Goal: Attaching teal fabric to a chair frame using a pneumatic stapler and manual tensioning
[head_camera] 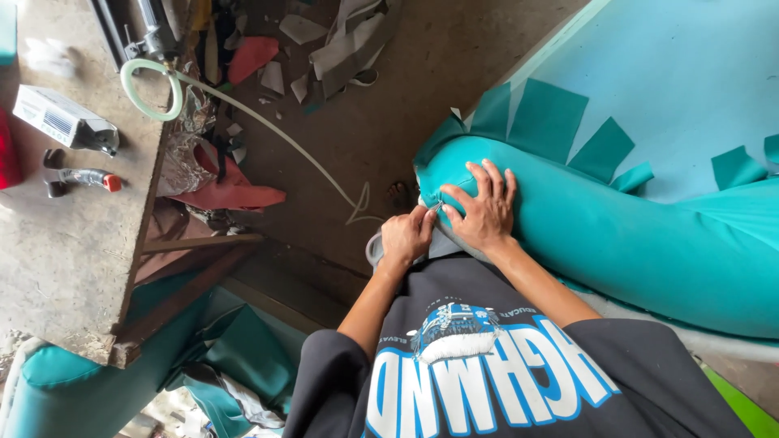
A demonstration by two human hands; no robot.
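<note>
Right hand (pixel 485 212) spread flat on teal padded cover (pixel 617 235), at its rounded end. Left hand (pixel 407 236) fisted, pinching cover's edge. Wooden bench (pixel 73 243) left; scrap-littered concrete floor (pixel 389 105).

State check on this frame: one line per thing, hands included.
left hand: closed, pinching the fabric at the cushion's end
right hand: fingers spread, pressing flat on the cushion
teal cushion: covered in smooth teal fabric, bunched at the end
teal flaps: cut into tabs, lying folded onto the pale blue panel
clear hose: looped on the workbench, trailing across the floor
white box: lying on its side on the workbench
</note>
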